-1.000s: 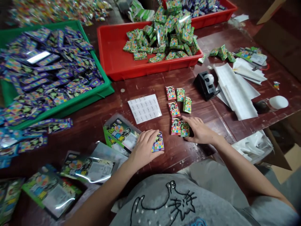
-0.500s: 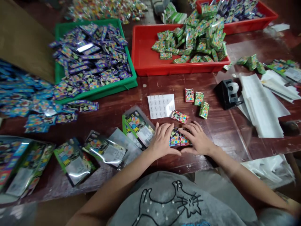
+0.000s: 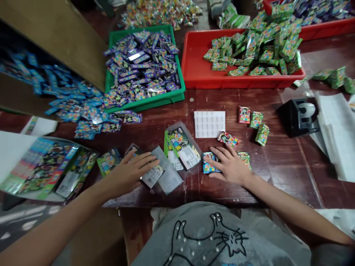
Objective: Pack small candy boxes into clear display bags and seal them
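Observation:
My left hand (image 3: 131, 171) lies with fingers stretched over a dark printed plastic pouch (image 3: 152, 178), hiding part of it. A clear plastic sleeve (image 3: 169, 179) sticks out beside it. Flat on a row of small candy boxes rests my right hand (image 3: 231, 167), fingers spread. A blue box (image 3: 207, 165) shows at the row's left end and a green box (image 3: 245, 159) at its right; the middle is covered. Just beyond the fingertips is a red box (image 3: 229, 139). Between the hands lie overlapping green-and-black pouches (image 3: 181, 142).
A white sticker sheet (image 3: 210, 123) and loose boxes (image 3: 257, 119) lie ahead. Farther back stand a green tray (image 3: 177, 94) of purple packets and a red tray (image 3: 235, 82) of green boxes. A black tape dispenser (image 3: 295, 120) stands right; blue packets (image 3: 83, 107) are piled left.
My left hand has left the small boxes and moved left onto the pouches. My right hand stays on the boxes, now lying flatter across them. The view has turned left.

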Motion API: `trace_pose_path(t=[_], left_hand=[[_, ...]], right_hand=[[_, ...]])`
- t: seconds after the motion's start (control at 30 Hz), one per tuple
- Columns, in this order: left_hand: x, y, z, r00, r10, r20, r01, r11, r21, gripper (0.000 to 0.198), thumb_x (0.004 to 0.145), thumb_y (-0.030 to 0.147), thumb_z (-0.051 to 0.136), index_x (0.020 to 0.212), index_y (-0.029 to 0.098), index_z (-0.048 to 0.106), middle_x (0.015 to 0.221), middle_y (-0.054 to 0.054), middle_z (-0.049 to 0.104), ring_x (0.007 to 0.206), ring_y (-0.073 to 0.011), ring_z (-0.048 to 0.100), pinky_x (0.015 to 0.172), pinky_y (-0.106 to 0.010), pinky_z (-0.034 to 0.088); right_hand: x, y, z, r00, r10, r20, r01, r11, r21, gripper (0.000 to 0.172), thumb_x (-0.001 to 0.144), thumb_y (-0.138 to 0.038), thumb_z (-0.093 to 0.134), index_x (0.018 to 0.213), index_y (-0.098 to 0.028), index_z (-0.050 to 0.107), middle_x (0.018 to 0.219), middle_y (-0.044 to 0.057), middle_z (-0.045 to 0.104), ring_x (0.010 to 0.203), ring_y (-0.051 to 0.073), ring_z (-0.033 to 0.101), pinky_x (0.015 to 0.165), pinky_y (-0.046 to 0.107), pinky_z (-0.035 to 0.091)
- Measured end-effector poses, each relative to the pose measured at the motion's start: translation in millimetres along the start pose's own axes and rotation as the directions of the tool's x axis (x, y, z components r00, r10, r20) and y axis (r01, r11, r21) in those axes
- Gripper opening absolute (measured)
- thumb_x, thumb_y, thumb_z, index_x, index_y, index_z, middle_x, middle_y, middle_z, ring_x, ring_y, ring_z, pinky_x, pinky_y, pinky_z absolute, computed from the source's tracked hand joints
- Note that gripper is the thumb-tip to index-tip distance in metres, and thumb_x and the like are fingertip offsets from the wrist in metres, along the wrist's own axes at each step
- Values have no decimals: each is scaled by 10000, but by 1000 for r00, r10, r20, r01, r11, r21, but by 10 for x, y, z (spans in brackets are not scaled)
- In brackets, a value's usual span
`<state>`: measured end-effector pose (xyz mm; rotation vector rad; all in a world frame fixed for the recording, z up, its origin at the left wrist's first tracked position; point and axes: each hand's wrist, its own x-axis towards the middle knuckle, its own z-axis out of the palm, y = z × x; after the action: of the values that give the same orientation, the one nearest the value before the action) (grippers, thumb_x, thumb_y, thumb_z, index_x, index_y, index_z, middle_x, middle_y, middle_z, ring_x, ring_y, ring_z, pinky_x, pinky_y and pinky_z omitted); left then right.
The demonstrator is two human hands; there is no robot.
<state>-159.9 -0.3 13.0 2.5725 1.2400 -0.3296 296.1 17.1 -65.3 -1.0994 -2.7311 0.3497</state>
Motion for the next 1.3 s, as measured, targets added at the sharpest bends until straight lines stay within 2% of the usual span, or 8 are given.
trace_pose_path(t=[0.1,0.2,0.4,0.53,0.73,1.03,1.2,1.3], left_hand=[[110,270,-143,989,-71,-129,74,997,14,775,824,278,778,1564,289,546,1500,-144,654,1404,-379,603,1324,-671,202],[342,660,-183,961,-148,-232,144,989,-34,891,767,517,889,1539,223,556,1413,-183,660,1310,-412,616,1208,-611,413],[859,1232,156,928,-222,-298,160,963,-218,916,721,493,931,1478,171,528,1433,-169,637,1290,-388,600,1124,-548,501],[955,1270,272,911,-225,-346,141,957,-252,938,701,464,947,1475,172,504,1435,-172,623,1315,-396,581,1154,-558,473],[1020,1216,245,964,-79,-252,19,972,-235,921,706,466,948,1487,210,532,1412,-155,628,1297,-394,577,1139,-548,455],[1184,1288,248,966,-50,-252,-22,961,-277,918,736,470,925,1515,215,513,1362,-136,627,1267,-376,575,1126,-547,484],[1231,1343,303,963,-63,-261,1,974,-228,971,722,484,944,1524,167,497,1384,-172,611,1241,-397,574,1104,-574,503],[1249,1339,323,962,-66,-263,2,972,-234,997,715,491,950,1545,197,484,1385,-164,602,1236,-396,573,1101,-581,499]], right_hand=[[-25,31,-10,999,-50,22,50,999,-18,703,1007,-719,553,1618,-374,512,1632,136,548,1406,405,540,1153,657,449],[-39,56,-27,995,-103,-10,103,995,-21,672,1028,-672,555,1596,-312,555,1592,173,575,1368,407,552,1074,596,508],[-58,50,-56,978,22,-208,-19,1000,17,642,1013,-605,633,1557,-268,600,1592,168,571,1351,396,534,1115,597,477],[-94,41,-77,980,-38,-197,23,997,-77,618,1029,-633,590,1520,-259,632,1548,160,623,1275,382,568,1010,555,504],[-134,14,-94,972,-211,-105,205,976,-67,633,1041,-664,557,1501,-235,623,1557,117,647,1318,342,585,1043,513,455],[-119,32,-96,996,-72,-58,75,995,61,839,984,-800,508,1520,-159,578,1588,152,618,1380,355,607,1069,517,465],[-291,152,-240,994,-79,-81,85,994,69,1125,886,-894,547,1651,-85,385,1697,241,453,1581,397,421,1282,614,309],[-387,248,-295,997,-44,-64,50,994,99,964,957,-749,625,1656,-129,385,1653,217,523,1546,388,466,1276,618,331]])
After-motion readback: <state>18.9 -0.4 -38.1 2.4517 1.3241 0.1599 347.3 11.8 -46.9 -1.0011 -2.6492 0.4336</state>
